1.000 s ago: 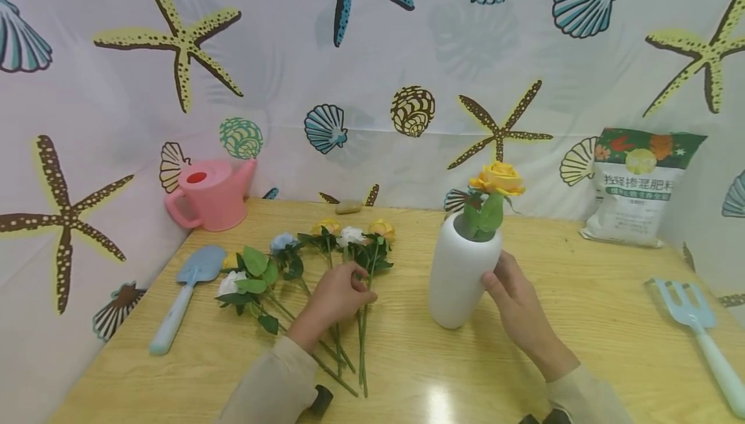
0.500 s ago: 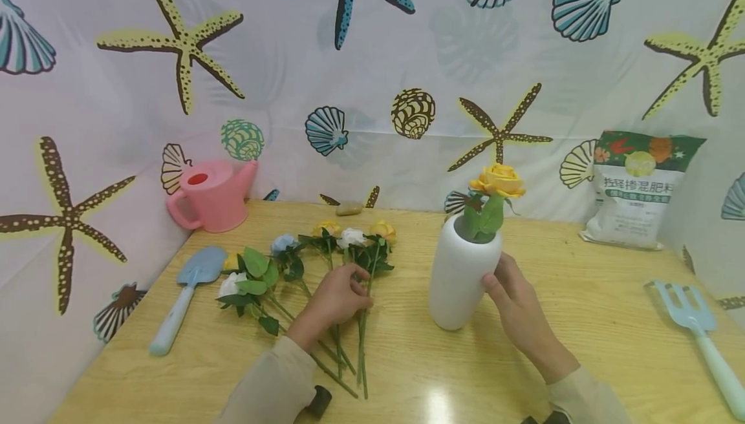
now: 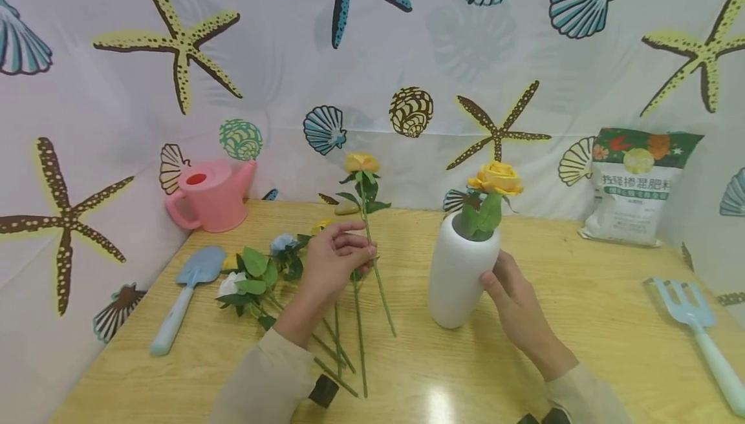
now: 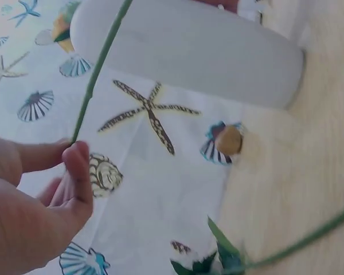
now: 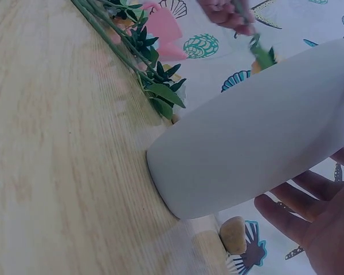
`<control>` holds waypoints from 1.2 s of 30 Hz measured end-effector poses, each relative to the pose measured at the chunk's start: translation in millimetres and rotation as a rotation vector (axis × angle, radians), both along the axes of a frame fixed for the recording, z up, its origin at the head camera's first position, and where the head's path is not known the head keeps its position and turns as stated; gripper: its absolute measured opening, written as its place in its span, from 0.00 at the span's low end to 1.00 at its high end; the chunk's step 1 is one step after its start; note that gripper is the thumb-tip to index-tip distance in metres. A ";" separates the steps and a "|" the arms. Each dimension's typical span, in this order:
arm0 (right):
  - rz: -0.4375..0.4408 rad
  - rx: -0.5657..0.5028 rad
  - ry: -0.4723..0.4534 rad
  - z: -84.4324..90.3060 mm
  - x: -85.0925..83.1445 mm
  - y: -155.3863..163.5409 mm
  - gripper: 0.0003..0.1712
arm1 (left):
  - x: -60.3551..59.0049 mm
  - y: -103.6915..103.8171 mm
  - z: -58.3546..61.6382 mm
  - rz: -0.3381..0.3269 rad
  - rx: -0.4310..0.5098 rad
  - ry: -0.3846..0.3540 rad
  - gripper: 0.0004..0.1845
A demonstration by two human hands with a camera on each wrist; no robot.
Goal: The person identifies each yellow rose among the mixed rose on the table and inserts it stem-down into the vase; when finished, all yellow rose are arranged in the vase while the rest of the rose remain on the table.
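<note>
Hands first: the left hand [image 3: 334, 256] pinches the stem of a yellow rose [image 3: 361, 163], lifted upright above the loose flowers [image 3: 262, 272] lying on the desk [image 3: 582, 320]; the right hand [image 3: 512, 301] rests with relaxed fingers against the white vase [image 3: 462, 275], which already carries one orange rose [image 3: 496, 178]. The step looks like carrying a picked stem; threading it in would call for aiming its end at the vase mouth. Leaves hide that opening, and the wrist views are blurred.
</note>
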State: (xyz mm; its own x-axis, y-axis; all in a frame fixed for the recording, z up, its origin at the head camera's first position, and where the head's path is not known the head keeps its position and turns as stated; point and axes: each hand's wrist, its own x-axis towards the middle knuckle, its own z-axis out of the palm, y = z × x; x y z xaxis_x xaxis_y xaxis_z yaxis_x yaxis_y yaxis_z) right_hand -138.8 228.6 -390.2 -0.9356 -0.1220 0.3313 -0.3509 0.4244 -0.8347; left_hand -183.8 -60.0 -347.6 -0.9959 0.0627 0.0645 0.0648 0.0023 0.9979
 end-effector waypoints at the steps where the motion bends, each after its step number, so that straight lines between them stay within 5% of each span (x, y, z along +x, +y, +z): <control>1: -0.002 0.000 -0.002 0.3 -0.3 -0.2 0.28 | 0.8 2.8 3.8 0.031 0.050 0.024 0.23; 10: 0.003 -0.016 0.011 3.1 0.1 -4.4 0.27 | -0.3 34.1 27.4 0.268 0.436 0.193 0.26; 20: 0.014 -0.015 -0.004 3.5 -1.8 -3.4 0.28 | -3.8 61.6 46.8 0.412 0.662 0.346 0.28; 25: 0.000 -0.014 -0.009 3.8 -1.1 -2.9 0.27 | -8.8 74.0 53.0 0.361 0.595 0.454 0.27; 36: -0.011 -0.016 0.016 1.4 -1.3 -1.7 0.26 | -16.2 96.4 49.5 0.087 0.167 0.539 0.27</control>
